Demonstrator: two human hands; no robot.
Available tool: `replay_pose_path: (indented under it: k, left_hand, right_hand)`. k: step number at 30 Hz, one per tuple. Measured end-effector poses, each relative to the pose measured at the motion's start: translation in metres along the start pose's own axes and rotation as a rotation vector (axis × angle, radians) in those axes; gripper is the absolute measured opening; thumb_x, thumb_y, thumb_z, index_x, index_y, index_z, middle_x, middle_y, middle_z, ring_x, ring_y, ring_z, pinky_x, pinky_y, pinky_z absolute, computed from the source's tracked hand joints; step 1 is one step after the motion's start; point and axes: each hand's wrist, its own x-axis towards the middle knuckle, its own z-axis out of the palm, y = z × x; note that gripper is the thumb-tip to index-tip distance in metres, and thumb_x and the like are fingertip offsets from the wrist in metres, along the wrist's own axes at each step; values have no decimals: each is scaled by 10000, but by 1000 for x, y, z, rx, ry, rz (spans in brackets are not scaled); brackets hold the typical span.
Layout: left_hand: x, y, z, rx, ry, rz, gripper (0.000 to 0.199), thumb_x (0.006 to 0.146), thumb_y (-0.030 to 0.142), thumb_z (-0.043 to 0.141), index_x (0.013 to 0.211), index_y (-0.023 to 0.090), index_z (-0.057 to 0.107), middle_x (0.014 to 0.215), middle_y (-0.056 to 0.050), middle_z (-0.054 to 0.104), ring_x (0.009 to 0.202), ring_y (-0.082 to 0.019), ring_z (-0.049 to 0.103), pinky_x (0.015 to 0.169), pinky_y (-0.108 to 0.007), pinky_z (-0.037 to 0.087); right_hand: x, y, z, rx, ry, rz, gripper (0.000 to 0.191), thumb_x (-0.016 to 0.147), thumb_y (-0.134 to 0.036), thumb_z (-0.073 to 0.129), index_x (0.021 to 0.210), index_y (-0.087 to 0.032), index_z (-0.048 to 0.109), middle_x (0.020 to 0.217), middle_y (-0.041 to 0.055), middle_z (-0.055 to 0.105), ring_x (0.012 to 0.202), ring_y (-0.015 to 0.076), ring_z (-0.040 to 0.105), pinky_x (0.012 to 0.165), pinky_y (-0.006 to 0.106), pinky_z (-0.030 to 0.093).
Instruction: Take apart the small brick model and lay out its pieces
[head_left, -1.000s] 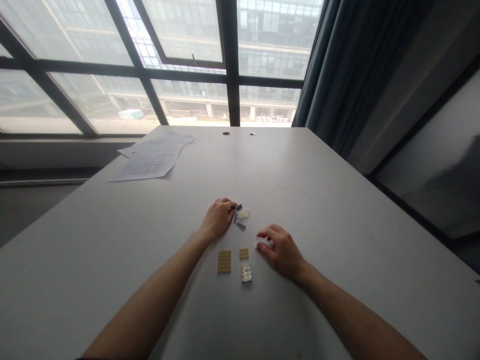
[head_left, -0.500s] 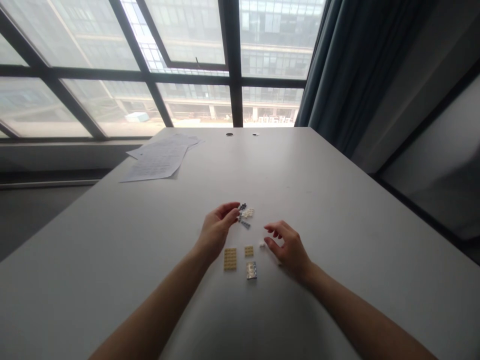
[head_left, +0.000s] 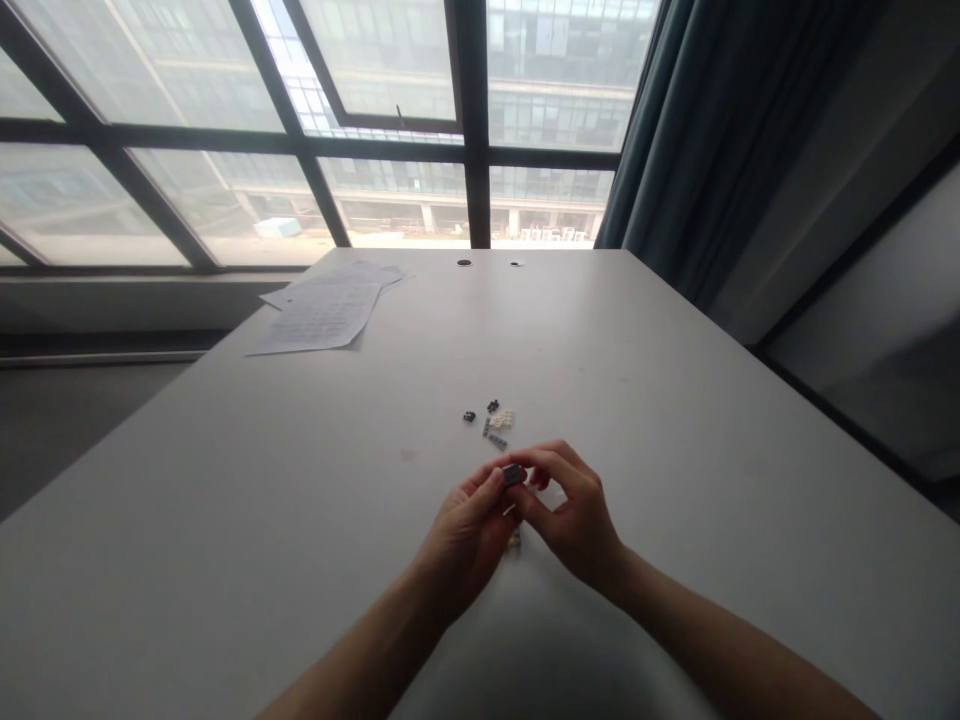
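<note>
A small dark grey toy building brick is pinched between the thumb and fingers of my left hand. The fingertips of my right hand close on the brick's right end, so both hands meet over the table. Beneath them, a bit of a building plate shows; the tan plates nearby are hidden by my hands. Just beyond my fingertips lie several white pieces, a grey strip and a shorter grey piece. Small black pieces sit behind them, with another dark cluster to the left.
Printed papers overlap at the far left of the white table. Two round fittings, one dark, are set near its far edge. Windows stand behind, and a blue curtain hangs at the right.
My left hand has come back from the loose pieces toward me with the grey brick in it. My right hand has closed in from the right to meet it. The view has shifted slightly.
</note>
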Motion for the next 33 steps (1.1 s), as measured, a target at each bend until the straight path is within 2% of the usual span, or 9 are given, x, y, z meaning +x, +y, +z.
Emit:
replay_pose_path:
  k: [2,6,14,21,25,33]
  left_hand:
    - [-1,-4,0,2,-11,-3,297,717,293,779,952,131,698,940,-69,683,907,-163,626,843,-255,496]
    - [-2,-7,-2,-35,7,-6,252,705,267,789,904,137,704,897,-49,680,846,-133,622,811,-236,496]
    - [-1,-8,-6,-46,19,-21,210,724,238,768,893,140,691,898,-44,671,816,-122,616,789,-227,492]
    - [-3,-6,-5,-27,61,-9,236,704,246,771,901,149,685,889,-50,685,825,-146,634,801,-254,501]
    - [-3,-6,-4,-7,97,11,222,677,235,794,845,137,686,829,-44,692,785,-131,637,783,-237,507]
    - [-5,-7,-3,129,202,101,254,625,279,839,753,128,680,714,-16,684,649,-79,601,684,-188,499]
  right_hand:
    - [-1,2,0,-32,1,-19,243,822,-161,615,1037,-258,670,920,27,627,741,147,569,672,284,516]
    - [-2,3,-2,-64,5,-85,249,843,-156,609,1052,-270,682,913,23,640,788,149,595,726,281,524]
    - [-2,3,-4,-118,3,-126,228,879,-231,603,1080,-281,698,901,40,660,820,166,624,748,297,542]
    - [-4,8,-5,-197,-1,-227,274,890,-211,581,1136,-287,673,896,47,664,809,173,626,722,303,540]
    - [-4,7,-4,-171,-2,-198,241,882,-201,597,1094,-269,690,888,42,661,807,167,619,728,292,528]
    - [-6,0,0,43,-24,-20,251,907,-187,548,1100,-263,690,925,38,653,827,152,626,749,272,525]
